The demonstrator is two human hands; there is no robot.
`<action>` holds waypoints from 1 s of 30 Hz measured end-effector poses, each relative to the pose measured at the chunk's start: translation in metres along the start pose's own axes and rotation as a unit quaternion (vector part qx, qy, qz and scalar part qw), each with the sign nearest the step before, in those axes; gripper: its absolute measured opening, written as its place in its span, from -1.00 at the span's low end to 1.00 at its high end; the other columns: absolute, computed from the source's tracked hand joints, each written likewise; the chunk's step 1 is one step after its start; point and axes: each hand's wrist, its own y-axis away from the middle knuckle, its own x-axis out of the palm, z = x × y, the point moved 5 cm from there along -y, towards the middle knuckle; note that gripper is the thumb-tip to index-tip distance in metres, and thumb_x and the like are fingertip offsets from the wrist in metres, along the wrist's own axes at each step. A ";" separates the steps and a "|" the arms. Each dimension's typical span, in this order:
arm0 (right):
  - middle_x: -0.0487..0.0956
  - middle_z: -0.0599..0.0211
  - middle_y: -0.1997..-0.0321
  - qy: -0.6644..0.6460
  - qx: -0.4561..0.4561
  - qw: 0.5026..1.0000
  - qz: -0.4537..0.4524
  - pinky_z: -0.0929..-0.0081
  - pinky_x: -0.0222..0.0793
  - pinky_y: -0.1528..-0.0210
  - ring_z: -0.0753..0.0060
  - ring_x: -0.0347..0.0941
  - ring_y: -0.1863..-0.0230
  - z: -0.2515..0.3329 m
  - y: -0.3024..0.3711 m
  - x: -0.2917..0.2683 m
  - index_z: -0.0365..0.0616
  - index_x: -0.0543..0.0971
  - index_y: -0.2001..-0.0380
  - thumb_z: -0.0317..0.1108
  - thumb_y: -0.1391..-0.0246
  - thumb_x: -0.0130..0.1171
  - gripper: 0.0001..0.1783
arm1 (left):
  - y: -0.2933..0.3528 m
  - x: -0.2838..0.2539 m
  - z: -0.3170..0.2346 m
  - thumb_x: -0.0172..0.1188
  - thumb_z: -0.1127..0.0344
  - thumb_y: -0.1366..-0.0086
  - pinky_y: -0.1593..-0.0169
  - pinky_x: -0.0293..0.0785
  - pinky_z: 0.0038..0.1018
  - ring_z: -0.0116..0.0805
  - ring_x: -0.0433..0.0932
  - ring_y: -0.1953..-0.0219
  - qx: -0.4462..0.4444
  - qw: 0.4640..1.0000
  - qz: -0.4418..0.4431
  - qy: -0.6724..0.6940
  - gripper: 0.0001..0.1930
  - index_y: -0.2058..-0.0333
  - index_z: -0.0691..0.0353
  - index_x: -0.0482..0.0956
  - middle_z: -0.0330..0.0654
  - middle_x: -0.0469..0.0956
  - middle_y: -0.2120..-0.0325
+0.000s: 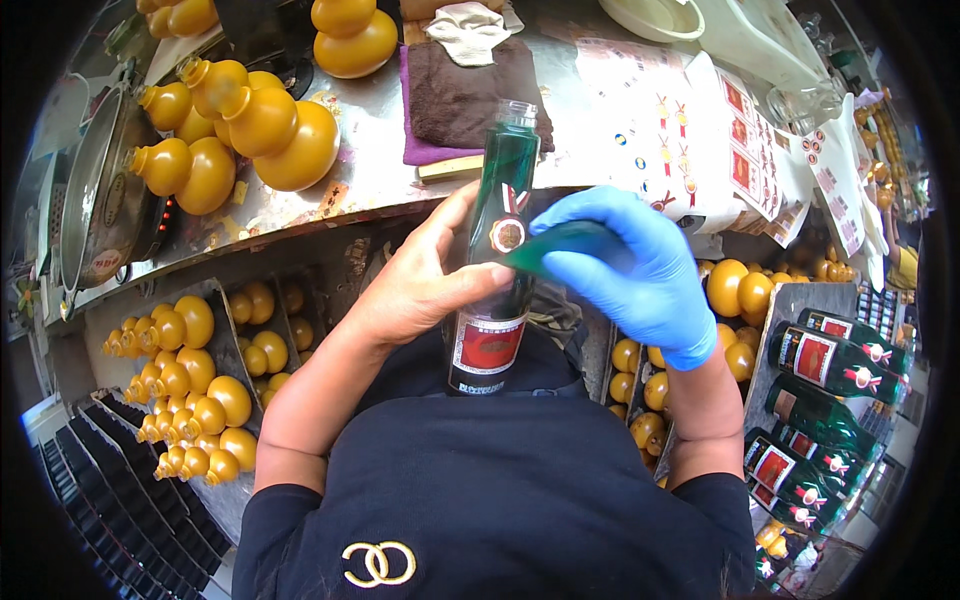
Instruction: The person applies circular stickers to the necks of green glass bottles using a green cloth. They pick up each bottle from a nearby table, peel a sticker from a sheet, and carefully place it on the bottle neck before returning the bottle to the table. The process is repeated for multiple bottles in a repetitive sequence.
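Note:
A tall green glass bottle point(515, 299) stands slightly tilted in front of my body, its clear uncapped mouth pointing toward the table. On its lower part sits a red and white label point(488, 343), and higher up a round medal sticker with ribbon tails point(507, 235). My bare left hand point(425, 268) is closed around the bottle's left side, thumb across its front. In a blue glove, my right hand point(640, 265) pinches a bent, translucent green plastic piece point(580, 240). The piece's tip meets the bottle beside the medal sticker, near my left thumb.
Golden gourd-shaped bottles point(290, 140) stand on the table at left; more fill racks point(195, 400) below. A folded brown towel point(470, 95) lies behind the bottle. Sticker sheets point(640, 130) spread over the table's right side. Several labelled green bottles point(805, 355) lie at far right.

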 end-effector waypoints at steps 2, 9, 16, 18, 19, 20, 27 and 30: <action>0.56 0.21 0.25 0.144 -0.059 0.988 0.005 0.47 0.46 0.18 0.34 0.58 0.26 0.007 -0.006 0.002 -0.22 0.51 0.15 -0.51 -0.05 0.21 -0.75 | 0.000 0.003 0.002 0.35 0.18 -0.10 -0.25 0.17 -0.37 -0.31 0.27 -0.18 0.015 1.000 0.015 -0.015 -0.11 -0.31 0.31 0.04 -0.09 0.29 -0.14; 0.53 0.14 0.29 0.284 -0.130 0.950 -0.026 0.32 0.45 0.23 0.04 0.53 0.30 0.016 -0.015 0.002 -0.21 0.50 0.20 -0.49 -0.02 0.19 -0.77 | 0.003 0.003 0.008 0.33 0.21 -0.11 -0.23 0.20 -0.38 -0.33 0.30 -0.14 0.001 1.000 0.015 -0.023 -0.12 -0.31 0.30 0.03 -0.10 0.33 -0.09; 0.59 0.37 0.27 0.349 -0.202 0.915 0.009 0.40 0.38 0.25 0.34 0.49 0.32 0.013 0.007 0.011 -0.08 0.60 0.23 -0.48 0.12 0.25 -0.71 | 0.000 -0.007 0.012 0.38 0.21 -0.03 -0.22 0.23 -0.37 -0.34 0.32 -0.14 -0.003 0.999 0.034 0.030 -0.09 -0.29 0.29 0.06 -0.12 0.33 -0.10; 0.60 0.35 0.31 0.056 -0.049 0.993 -0.094 0.56 0.43 0.28 0.52 0.50 0.40 -0.012 0.010 0.001 -0.19 0.59 0.25 -0.50 -0.05 0.18 -0.84 | 0.001 -0.012 0.022 0.42 0.19 0.06 -0.24 0.23 -0.34 -0.29 0.36 -0.13 -0.026 0.999 0.022 0.027 -0.05 -0.27 0.29 0.11 -0.09 0.37 -0.08; 0.58 0.37 0.37 -0.008 0.055 0.994 -0.092 0.69 0.39 0.41 0.67 0.45 0.49 -0.030 0.011 -0.009 -0.22 0.58 0.25 -0.45 -0.11 0.15 -0.86 | 0.003 -0.014 0.027 0.44 0.17 0.12 -0.25 0.25 -0.32 -0.25 0.40 -0.13 -0.037 0.999 0.008 0.027 -0.04 -0.25 0.30 0.14 -0.06 0.40 -0.07; 0.58 0.39 0.38 -0.101 0.145 0.984 -0.033 0.70 0.36 0.45 0.69 0.42 0.51 -0.042 0.009 -0.012 -0.23 0.57 0.23 -0.43 -0.12 0.15 -0.84 | 0.006 -0.014 0.026 0.44 0.16 0.15 -0.26 0.23 -0.31 -0.25 0.37 -0.15 -0.041 0.999 0.010 0.028 0.02 -0.27 0.28 0.09 -0.08 0.37 -0.09; 0.56 0.36 0.30 -0.144 0.296 0.919 0.216 0.64 0.39 0.26 0.64 0.45 0.30 -0.083 0.029 0.060 -0.29 0.46 0.10 -0.28 0.10 0.43 -0.47 | 0.036 -0.023 0.022 0.50 -0.01 0.16 -0.37 -0.08 -0.25 -0.21 -0.07 -0.39 0.043 0.998 0.034 0.041 0.29 -0.38 0.18 -0.26 -0.04 -0.06 -0.35; 0.58 0.28 0.20 -0.141 0.272 0.921 0.243 0.61 0.43 0.16 0.59 0.49 0.21 -0.082 0.026 0.075 -0.32 0.46 0.15 -0.31 0.11 0.44 -0.50 | 0.063 -0.031 0.032 0.64 0.11 0.38 -0.28 0.19 -0.29 -0.27 0.28 -0.23 0.039 0.998 -0.006 0.044 0.26 -0.31 0.22 0.03 -0.12 0.28 -0.19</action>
